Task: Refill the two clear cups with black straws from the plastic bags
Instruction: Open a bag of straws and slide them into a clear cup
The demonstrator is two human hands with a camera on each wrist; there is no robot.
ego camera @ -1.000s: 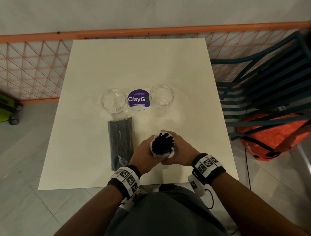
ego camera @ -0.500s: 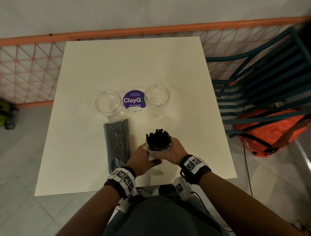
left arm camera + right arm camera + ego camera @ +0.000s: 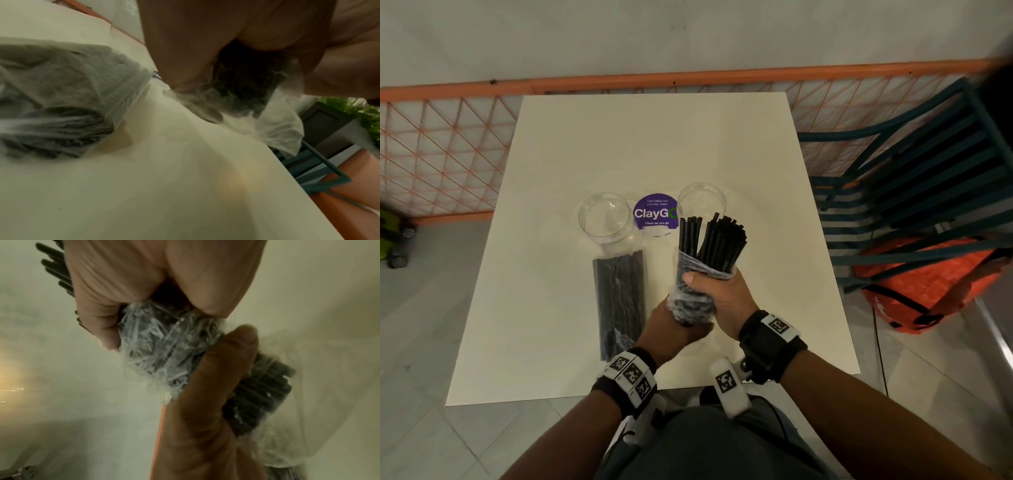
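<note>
Two clear cups stand side by side near the middle of a pale square counter [image 3: 654, 144], the left cup [image 3: 604, 219] and the right cup [image 3: 701, 205] both without straws, with a round purple sticker [image 3: 652, 216] reading "ClayGo" on the surface between them. Beyond the far edge runs an orange mesh fence [image 3: 441, 147] below a plain wall; a dark teal slatted chair [image 3: 914, 178] sits off the right edge with an orange bag [image 3: 928, 287] under it, and grey floor tiles show at the left and near sides. The far half of the counter is bare, as are the strips along both side edges. A sealed plastic bag [image 3: 619, 301] of black straws lies flat just in front of the left cup, lengthwise toward the near edge. Above the near right part of the counter, both hands hold the opened bag [image 3: 690, 301]: the right hand [image 3: 722, 294] is wrapped round its crumpled middle, the left hand [image 3: 671, 329] curls round its lower end. The black straws [image 3: 714, 243] fan out of the bag's top, tilted toward the right cup, their tips overlapping its rim from this angle.
</note>
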